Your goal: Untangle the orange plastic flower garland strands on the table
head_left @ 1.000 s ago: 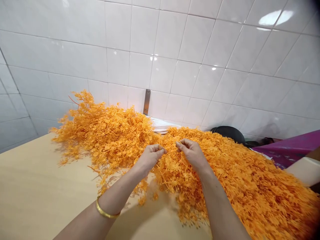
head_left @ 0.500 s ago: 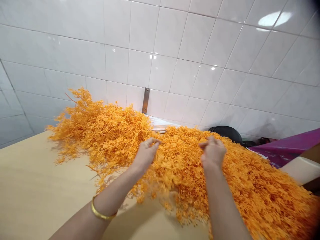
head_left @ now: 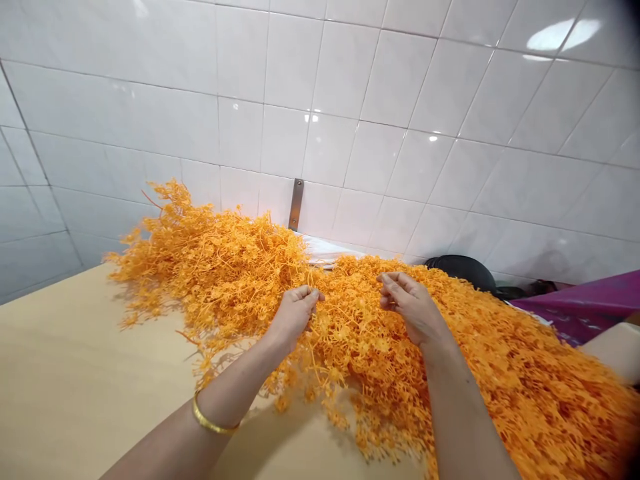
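Across the table lies a big heap of orange artificial flower sprigs (head_left: 225,260), with thin stems and small blossoms. My left hand (head_left: 295,313), a gold bangle on its wrist, pinches the stem of an orange sprig (head_left: 325,347) between thumb and fingers; blossoms hang below it over the table. Right of it, my right hand (head_left: 407,300) hovers over the denser part of the heap (head_left: 510,360). Its fingers are loosely bent and slightly apart, with nothing visible between them.
The pale wooden table (head_left: 75,353) shows at the left and front. Behind stands a white tiled wall (head_left: 340,80) with a metal bracket (head_left: 297,205). White cloth (head_left: 327,250), a black round object (head_left: 463,271) and a purple sheet (head_left: 575,307) lie behind the heap.
My right hand has moved left, closer to my left hand, and its fingers have turned leftward. My left hand stays pinched at nearly the same spot. The view has shifted slightly.
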### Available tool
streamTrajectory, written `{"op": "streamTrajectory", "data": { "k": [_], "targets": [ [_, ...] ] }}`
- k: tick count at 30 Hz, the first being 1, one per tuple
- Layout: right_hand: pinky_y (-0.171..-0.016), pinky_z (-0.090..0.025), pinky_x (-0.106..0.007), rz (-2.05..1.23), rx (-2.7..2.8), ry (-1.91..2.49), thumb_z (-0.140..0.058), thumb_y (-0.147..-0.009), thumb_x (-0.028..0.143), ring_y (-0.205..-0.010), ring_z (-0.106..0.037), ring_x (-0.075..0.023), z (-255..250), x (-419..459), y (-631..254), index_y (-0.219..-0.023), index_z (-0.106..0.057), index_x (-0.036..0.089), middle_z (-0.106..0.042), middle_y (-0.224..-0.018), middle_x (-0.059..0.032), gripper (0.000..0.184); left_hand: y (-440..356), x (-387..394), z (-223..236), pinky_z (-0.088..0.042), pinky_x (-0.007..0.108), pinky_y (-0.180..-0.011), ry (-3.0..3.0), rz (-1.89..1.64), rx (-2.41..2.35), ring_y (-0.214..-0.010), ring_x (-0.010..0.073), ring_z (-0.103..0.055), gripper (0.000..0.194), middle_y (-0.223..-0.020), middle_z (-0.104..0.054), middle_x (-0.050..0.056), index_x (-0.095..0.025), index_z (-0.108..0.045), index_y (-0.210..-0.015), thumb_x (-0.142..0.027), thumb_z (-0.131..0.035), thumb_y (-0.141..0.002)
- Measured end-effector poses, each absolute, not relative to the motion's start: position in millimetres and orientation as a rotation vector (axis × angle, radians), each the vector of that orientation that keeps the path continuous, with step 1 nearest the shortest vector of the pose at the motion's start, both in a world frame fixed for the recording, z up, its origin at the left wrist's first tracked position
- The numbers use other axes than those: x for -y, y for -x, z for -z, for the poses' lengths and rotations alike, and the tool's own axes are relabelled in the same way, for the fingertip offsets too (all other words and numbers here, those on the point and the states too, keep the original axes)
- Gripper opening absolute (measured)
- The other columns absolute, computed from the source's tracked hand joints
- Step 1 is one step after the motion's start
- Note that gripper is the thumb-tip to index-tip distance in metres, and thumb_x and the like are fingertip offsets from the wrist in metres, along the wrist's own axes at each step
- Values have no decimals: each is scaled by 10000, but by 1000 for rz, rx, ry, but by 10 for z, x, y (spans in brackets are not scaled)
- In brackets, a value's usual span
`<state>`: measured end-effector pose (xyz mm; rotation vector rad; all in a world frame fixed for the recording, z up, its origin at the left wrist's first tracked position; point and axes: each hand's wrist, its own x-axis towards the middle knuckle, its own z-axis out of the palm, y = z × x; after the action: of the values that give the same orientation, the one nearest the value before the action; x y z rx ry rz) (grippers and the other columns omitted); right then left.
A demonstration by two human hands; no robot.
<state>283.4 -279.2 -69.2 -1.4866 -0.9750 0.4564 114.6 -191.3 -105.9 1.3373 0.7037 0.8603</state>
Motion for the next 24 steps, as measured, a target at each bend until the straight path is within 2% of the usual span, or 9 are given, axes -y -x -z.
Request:
{"op": "streamTrajectory", "data": {
  "k": [3,6,11,15,17,21,24],
  "targets": [
    [-553,-400,-224,-549,1124,1540,-554,-663,500,-590,-462,-90,629,2854,-2769,-821,-544,184,-478,-710,7,352,-1151,1917,1067,-196,175,-384,-1345,-856,-673,-384,39,-252,239,-474,-312,-63,-147,-529,-682,-381,-484,-703],
    [-560,-383,-229,-602,1270,1617,-597,-631,484,-663,-465,-120,611,2870,-2677,-897,-554,194,-513,-775,-19,396,-1160,1922,1070,-218,174,-398,-1363,-873,-655,-394,39,-273,230,-482,-324,-60,-145,-526,-675,-369,-484,-705],
    [-502,-311,-216,-689,1387,1610,-588,-655,423,-533,-368,-85,675,2808,-2615,-729,-540,166,-416,-579,37,272,-1162,1913,1061,-237,180,-417,-1309,-930,-620,-399,37,-286,242,-464,-337,-63,-147,-465,-592,-360,-536,-682],
    [-506,-314,-215,-581,1334,1507,-561,-688,402,-521,-362,-76,726,2748,-2625,-713,-502,175,-412,-585,45,236,-1153,1907,1050,-282,197,-424,-1215,-830,-584,-383,55,-358,336,-410,-387,-57,-166,-375,-535,-365,-639,-592],
    [-522,-338,-218,-579,1312,1429,-559,-690,402,-528,-385,-79,739,2725,-2612,-709,-493,177,-421,-584,44,235,-1150,1912,1045,-261,191,-407,-1191,-761,-602,-377,51,-360,328,-438,-448,-46,-164,-404,-574,-337,-681,-546],
    [-515,-372,-224,-657,1252,1339,-566,-676,415,-527,-411,-87,753,2693,-2541,-739,-495,184,-432,-571,45,250,-1144,1930,1024,-204,186,-393,-1167,-652,-640,-393,52,-373,386,-521,-524,-40,-178,-507,-796,-280,-720,-491],
    [-496,-359,-218,-651,1255,1345,-562,-682,415,-510,-410,-86,766,2676,-2513,-761,-511,182,-429,-558,47,251,-1137,1940,996,-194,199,-400,-1202,-611,-678,-416,54,-375,318,-524,-517,-31,-151,-573,-734,-293,-715,-487]
  ]
}}
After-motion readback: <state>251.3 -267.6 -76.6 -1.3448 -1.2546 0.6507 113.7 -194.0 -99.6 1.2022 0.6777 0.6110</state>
